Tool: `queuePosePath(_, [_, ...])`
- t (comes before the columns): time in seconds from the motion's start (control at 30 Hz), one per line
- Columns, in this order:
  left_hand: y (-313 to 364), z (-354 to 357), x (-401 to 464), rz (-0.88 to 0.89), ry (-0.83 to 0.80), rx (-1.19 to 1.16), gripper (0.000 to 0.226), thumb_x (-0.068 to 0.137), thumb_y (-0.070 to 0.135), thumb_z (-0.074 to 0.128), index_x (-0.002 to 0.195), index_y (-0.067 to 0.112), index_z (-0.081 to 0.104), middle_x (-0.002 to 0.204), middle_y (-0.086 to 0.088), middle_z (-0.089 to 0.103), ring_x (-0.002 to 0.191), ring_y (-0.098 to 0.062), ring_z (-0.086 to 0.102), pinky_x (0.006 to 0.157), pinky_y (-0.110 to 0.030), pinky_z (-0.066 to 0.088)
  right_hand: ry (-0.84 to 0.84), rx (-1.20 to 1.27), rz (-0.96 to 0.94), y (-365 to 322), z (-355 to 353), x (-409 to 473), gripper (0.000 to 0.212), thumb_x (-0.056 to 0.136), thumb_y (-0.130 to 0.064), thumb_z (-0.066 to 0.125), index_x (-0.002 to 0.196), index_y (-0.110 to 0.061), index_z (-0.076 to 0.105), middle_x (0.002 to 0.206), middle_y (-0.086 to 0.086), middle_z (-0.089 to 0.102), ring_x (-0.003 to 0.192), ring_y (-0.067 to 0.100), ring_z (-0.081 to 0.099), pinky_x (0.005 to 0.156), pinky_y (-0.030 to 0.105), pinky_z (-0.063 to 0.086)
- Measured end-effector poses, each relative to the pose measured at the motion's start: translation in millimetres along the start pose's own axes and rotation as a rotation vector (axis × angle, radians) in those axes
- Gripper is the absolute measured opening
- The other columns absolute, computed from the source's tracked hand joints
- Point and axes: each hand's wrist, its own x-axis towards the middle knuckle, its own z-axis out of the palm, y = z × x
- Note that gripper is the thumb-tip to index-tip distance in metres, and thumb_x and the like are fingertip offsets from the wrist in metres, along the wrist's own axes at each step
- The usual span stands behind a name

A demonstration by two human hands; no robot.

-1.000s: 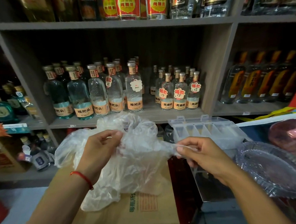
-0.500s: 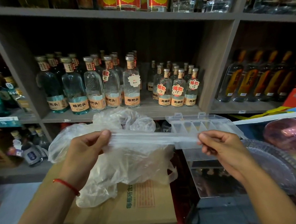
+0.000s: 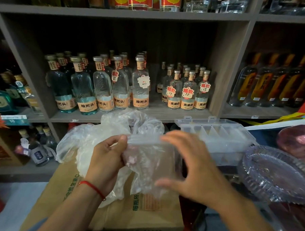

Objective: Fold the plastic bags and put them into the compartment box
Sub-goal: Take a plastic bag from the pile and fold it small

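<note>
Fingers of the left hand curled, thumb and forefinger pinching the top edge of a clear plastic bag held up in front of the chest. Fingers of the right hand spread and relaxed, blurred, palm toward the bag's right side, thumb low against its lower edge; firm contact hard to tell. Red string around the left wrist. More crumpled, glossy plastic bags heaped behind, on a brown cardboard carton printed with green Chinese characters. Translucent compartment box, lid closed with two clips, just right of the heap, dividers showing through. Ribbed glass dish further right. On the grey shelf behind, clear bottles with orange labels reading 粮把头 and 高粱白, red tags reading 爆款 and 15.
</note>
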Motion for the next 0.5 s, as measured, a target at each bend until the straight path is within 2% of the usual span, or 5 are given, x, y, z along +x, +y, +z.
queuePosePath(0.07, [0,1,-2,-0.072,0.001,-0.070,0.020,0.103,0.018,0.060,0.110,0.001,0.067,0.079,-0.015,0.074,0.058,-0.018,0.069,0.053,-0.028,0.058,-0.094,-0.103,-0.050,-6,18,-2,0.097,0.073,-0.090,0.063,0.149,-0.036,0.037,0.153,-0.018,0.035,0.146,0.000,0.026,0.122,0.032,0.018])
queuePosePath(0.23, [5,2,-12,-0.218,-0.047,-0.274,0.009,0.107,0.006,0.049,0.115,0.003,0.052,0.077,-0.018,0.075,0.077,-0.031,0.078,0.063,-0.033,0.064,0.071,-0.038,0.035,-4,32,5,0.022,0.090,-0.033,0.075,0.104,-0.027,0.060,0.112,-0.014,0.058,0.117,0.007,0.050,0.109,0.039,0.038])
queuePosePath(0.33, [10,1,-19,-0.231,-0.059,-0.168,0.016,0.108,0.009,0.047,0.125,0.009,0.049,0.099,-0.026,0.076,0.091,-0.038,0.077,0.071,-0.038,0.065,0.094,0.076,0.129,2,27,8,0.015,0.089,-0.013,0.078,0.093,-0.023,0.066,0.095,-0.018,0.065,0.100,0.000,0.053,0.095,0.030,0.039])
queuePosePath(0.4, [7,-3,-24,-0.031,-0.005,0.198,0.022,0.107,0.018,0.051,0.128,0.020,0.049,0.116,-0.019,0.071,0.091,-0.029,0.076,0.072,-0.035,0.063,0.075,0.134,0.180,6,18,9,0.016,0.091,-0.012,0.076,0.093,-0.025,0.067,0.093,-0.021,0.066,0.100,0.000,0.058,0.091,0.021,0.040])
queuePosePath(0.5, [5,-9,-33,0.695,0.037,0.938,0.042,0.098,0.031,0.055,0.139,0.024,0.047,0.136,-0.002,0.053,0.120,-0.017,0.057,0.096,-0.033,0.047,0.070,0.152,0.171,10,5,10,0.016,0.092,-0.012,0.075,0.095,-0.027,0.069,0.092,-0.024,0.067,0.099,-0.003,0.061,0.085,0.006,0.040])
